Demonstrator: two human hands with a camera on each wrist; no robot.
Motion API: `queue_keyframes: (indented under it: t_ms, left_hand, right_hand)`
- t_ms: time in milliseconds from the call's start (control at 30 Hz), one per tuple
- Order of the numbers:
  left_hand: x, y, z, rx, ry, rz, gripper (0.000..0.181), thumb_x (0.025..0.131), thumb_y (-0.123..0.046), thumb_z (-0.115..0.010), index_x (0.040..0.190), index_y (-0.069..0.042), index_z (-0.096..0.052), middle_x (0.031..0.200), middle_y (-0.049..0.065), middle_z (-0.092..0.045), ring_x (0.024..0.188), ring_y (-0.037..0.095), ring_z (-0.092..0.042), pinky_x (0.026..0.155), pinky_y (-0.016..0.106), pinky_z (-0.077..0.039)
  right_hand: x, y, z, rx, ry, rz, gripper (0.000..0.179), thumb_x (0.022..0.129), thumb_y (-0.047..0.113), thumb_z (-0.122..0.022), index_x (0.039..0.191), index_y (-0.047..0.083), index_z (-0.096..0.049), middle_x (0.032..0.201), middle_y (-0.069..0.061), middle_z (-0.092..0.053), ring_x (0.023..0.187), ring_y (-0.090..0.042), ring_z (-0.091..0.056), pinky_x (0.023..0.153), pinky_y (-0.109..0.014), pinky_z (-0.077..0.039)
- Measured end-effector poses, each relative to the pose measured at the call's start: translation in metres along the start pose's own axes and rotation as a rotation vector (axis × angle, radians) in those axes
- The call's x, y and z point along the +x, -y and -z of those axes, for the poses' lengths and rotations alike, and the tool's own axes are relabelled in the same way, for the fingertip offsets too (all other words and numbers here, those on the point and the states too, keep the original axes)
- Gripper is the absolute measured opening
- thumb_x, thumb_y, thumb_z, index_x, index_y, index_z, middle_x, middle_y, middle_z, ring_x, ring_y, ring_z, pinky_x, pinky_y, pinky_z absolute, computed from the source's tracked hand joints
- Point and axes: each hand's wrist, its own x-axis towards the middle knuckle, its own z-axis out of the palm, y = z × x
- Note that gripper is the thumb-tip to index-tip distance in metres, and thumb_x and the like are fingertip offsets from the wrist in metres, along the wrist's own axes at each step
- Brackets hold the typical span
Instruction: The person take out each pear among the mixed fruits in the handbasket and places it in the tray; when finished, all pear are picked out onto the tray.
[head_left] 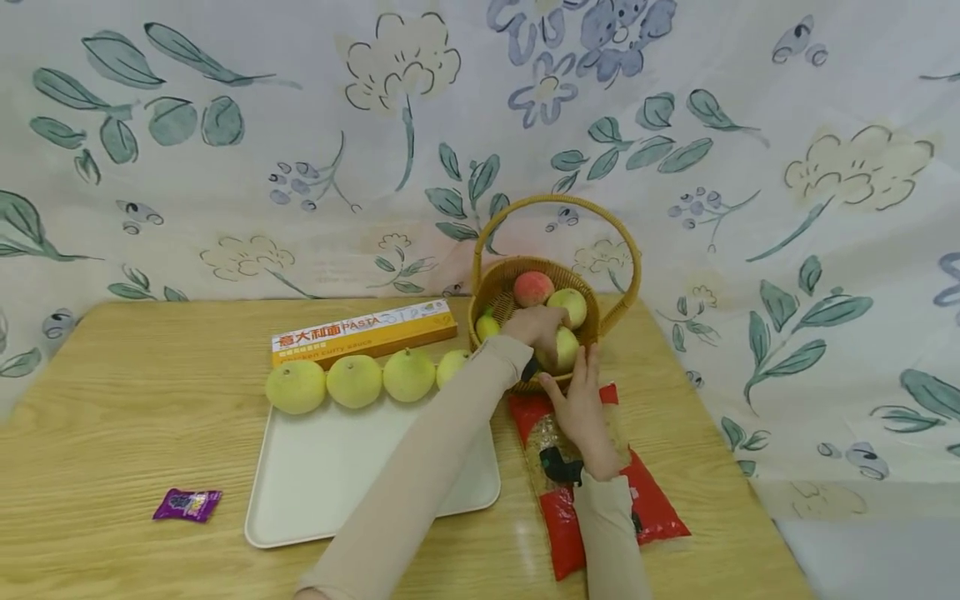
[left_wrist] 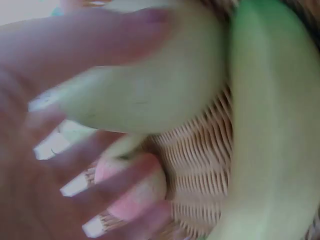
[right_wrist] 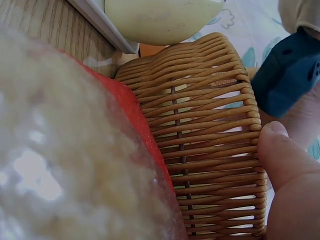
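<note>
In the head view a wicker basket (head_left: 611, 317) with a tall handle stands at the table's back right. My left hand (head_left: 536, 327) reaches into it, thumb and fingers round a pale yellow-green fruit (head_left: 564, 352). A banana (left_wrist: 272, 120) lies beside that fruit in the left wrist view. Also in the basket are a red peach (head_left: 533, 288) and another pale fruit (head_left: 570, 306). My right hand (head_left: 583, 417) touches the basket's near rim with fingers extended; its thumb (right_wrist: 282, 155) rests on the rim in the right wrist view.
A white tray (head_left: 330, 475) lies left of the basket, with several yellow-green fruits (head_left: 354, 382) along its back edge. Behind them is a pasta box (head_left: 375, 333). A red-ended clear bag (head_left: 558, 508) lies under the right forearm. A small purple packet (head_left: 187, 505) is at far left.
</note>
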Motion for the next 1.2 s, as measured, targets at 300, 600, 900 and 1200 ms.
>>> queue_keyframes:
  t_ms: [300, 600, 900, 1200]
  left_hand:
    - [-0.004, 0.003, 0.003, -0.005, 0.008, 0.006, 0.069, 0.079, -0.024, -0.08, 0.141, -0.026, -0.049, 0.135, 0.0, -0.058, 0.109, 0.017, -0.056, 0.091, 0.037, -0.05]
    - [-0.006, 0.01, 0.003, -0.048, -0.042, -0.036, 0.063, 0.078, -0.017, -0.078, 0.135, -0.017, -0.052, 0.128, 0.004, -0.061, 0.1, 0.016, -0.056, 0.083, 0.029, -0.049]
    - [-0.045, 0.017, 0.021, -0.135, -0.321, -0.11, 0.071, 0.073, -0.021, -0.08, 0.138, -0.021, -0.051, 0.134, 0.008, -0.051, 0.113, 0.027, -0.05, 0.089, 0.04, -0.047]
    - [-0.144, 0.024, 0.007, -0.218, -0.449, -0.108, 0.073, 0.069, -0.015, -0.083, 0.135, -0.02, -0.053, 0.133, 0.015, -0.05, 0.116, 0.032, -0.049, 0.09, 0.047, -0.049]
  right_hand:
    - [0.0, 0.01, -0.001, 0.009, 0.02, 0.006, 0.085, 0.099, 0.036, -0.053, 0.152, -0.009, -0.004, 0.16, -0.027, 0.01, 0.148, -0.045, -0.001, 0.115, -0.06, -0.021]
    - [-0.001, 0.013, -0.006, 0.014, 0.03, 0.014, 0.086, 0.099, 0.039, -0.051, 0.152, -0.008, -0.003, 0.16, -0.027, 0.011, 0.148, -0.046, -0.001, 0.115, -0.061, -0.022]
    - [-0.002, 0.01, -0.003, 0.005, 0.043, -0.013, 0.086, 0.1, 0.039, -0.05, 0.152, -0.007, 0.0, 0.16, -0.026, 0.013, 0.147, -0.047, -0.004, 0.112, -0.061, -0.028]
    - [-0.001, 0.003, 0.001, -0.009, 0.046, -0.03, 0.086, 0.1, 0.04, -0.048, 0.153, -0.006, 0.002, 0.159, -0.027, 0.013, 0.144, -0.051, -0.014, 0.098, -0.062, -0.041]
